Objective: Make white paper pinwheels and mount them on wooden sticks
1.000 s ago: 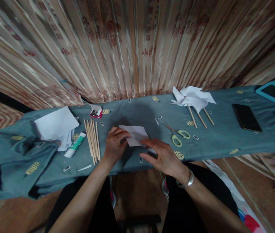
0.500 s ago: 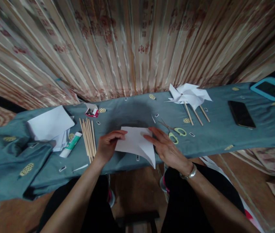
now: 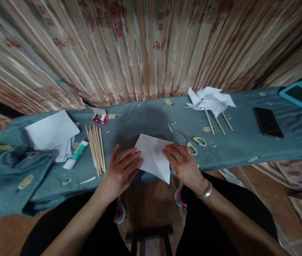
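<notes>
A white sheet of paper (image 3: 153, 154) with a crease lies at the front edge of the cloth-covered table, one corner pointing toward me. My left hand (image 3: 122, 169) is open, its fingers spread and their tips on the paper's left edge. On the right side, my right hand (image 3: 184, 165) has its fingers bent together over the paper's edge; its thumb is hard to make out. Green-handled scissors (image 3: 192, 138) lie partly open just beyond my right hand. Wooden sticks (image 3: 96, 149) lie in a bundle left of my left hand.
White paper pinwheels (image 3: 209, 99) on sticks lie at the back right, near a black phone (image 3: 268, 122) and a blue-framed tablet (image 3: 301, 94). Leftward are a paper stack (image 3: 52, 129), a glue tube (image 3: 75, 155) and a small red box of metal pins (image 3: 99, 117). A curtain (image 3: 140, 53) hangs behind.
The paper has turned so that a corner points toward me. My left hand has loosened its pinch and spread its fingers; my right hand has shifted slightly down along the right edge.
</notes>
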Tool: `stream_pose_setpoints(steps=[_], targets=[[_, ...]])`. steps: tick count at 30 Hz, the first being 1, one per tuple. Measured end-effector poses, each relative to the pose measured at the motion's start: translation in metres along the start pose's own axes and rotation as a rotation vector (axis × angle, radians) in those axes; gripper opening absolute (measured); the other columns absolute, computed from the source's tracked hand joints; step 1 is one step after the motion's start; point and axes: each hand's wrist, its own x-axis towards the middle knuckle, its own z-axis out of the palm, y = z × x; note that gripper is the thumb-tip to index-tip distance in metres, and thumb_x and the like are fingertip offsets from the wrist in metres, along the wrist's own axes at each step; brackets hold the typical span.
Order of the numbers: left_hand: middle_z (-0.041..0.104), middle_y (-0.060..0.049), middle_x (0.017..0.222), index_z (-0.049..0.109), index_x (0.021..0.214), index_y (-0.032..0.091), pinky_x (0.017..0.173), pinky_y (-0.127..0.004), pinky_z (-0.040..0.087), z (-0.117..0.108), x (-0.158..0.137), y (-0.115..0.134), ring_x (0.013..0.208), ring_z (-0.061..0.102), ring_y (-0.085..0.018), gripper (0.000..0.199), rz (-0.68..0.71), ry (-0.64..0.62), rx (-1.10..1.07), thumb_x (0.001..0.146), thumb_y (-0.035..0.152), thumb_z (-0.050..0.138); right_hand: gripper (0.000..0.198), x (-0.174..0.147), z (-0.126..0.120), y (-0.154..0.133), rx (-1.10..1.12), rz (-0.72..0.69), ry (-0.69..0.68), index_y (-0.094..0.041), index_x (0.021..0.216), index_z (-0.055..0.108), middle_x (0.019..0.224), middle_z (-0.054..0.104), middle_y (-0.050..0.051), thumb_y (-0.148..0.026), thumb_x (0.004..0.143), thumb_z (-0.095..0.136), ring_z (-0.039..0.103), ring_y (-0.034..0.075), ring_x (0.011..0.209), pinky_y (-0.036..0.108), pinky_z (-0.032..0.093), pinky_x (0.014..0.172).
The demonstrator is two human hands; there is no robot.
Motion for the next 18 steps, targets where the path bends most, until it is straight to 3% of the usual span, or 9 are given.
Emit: stream_pose_setpoints(steps=[5,9,13,15,18], targets=[[0.069,-0.006,0.127,0.065,0.118,0.021,0.121,-0.064,0.012,0.009,-0.005,0.008,0.129,0.055,-0.025,0.030,0.060,-0.081,0.046,0.094,0.009,0.052,0.030,0.000,-0.002,-0.014,0.032,-0.149,-0.059,-0.006,0.119,0.065,0.125,0.067,0.017,-0.009,0.093,0.050,0.057,0.031,0.116,0.047,0.048,0.097],[0.071,-0.005,0.123,0.067,0.114,0.020,0.122,-0.061,0.012,0.017,-0.016,0.001,0.129,0.055,-0.024,0.026,0.064,-0.091,0.012,0.097,0.013,0.049,0.029,-0.007,0.000,-0.015,0.140,-0.234,-0.090,-0.008,0.119,0.065,0.127,0.067,0.014,-0.010,0.095,0.050,0.059,0.029,0.117,0.046,0.050,0.100],[0.073,-0.006,0.117,0.067,0.115,0.021,0.116,-0.054,0.032,0.019,-0.022,-0.005,0.118,0.062,-0.021,0.027,-0.006,-0.086,-0.089,0.099,0.017,0.045,0.029,-0.011,0.003,-0.009,0.334,-0.126,-0.085,-0.015,0.117,0.067,0.121,0.071,0.009,-0.011,0.097,0.046,0.062,0.024,0.114,0.043,0.054,0.097],[0.075,-0.006,0.112,0.069,0.112,0.022,0.104,-0.048,0.045,0.018,-0.020,-0.006,0.108,0.066,-0.021,0.026,-0.066,-0.074,-0.153,0.099,0.021,0.047,0.027,-0.009,0.004,-0.007,0.491,-0.037,-0.076,-0.018,0.114,0.068,0.116,0.073,0.008,-0.015,0.098,0.046,0.064,0.023,0.112,0.042,0.054,0.096],[0.076,-0.007,0.100,0.072,0.104,0.020,0.086,-0.038,0.053,0.015,-0.013,-0.006,0.096,0.069,-0.021,0.023,-0.184,-0.047,-0.259,0.098,0.026,0.051,0.022,-0.002,0.006,-0.006,0.677,0.147,-0.074,-0.020,0.104,0.072,0.103,0.076,0.007,-0.024,0.098,0.051,0.068,0.021,0.101,0.038,0.055,0.092]])
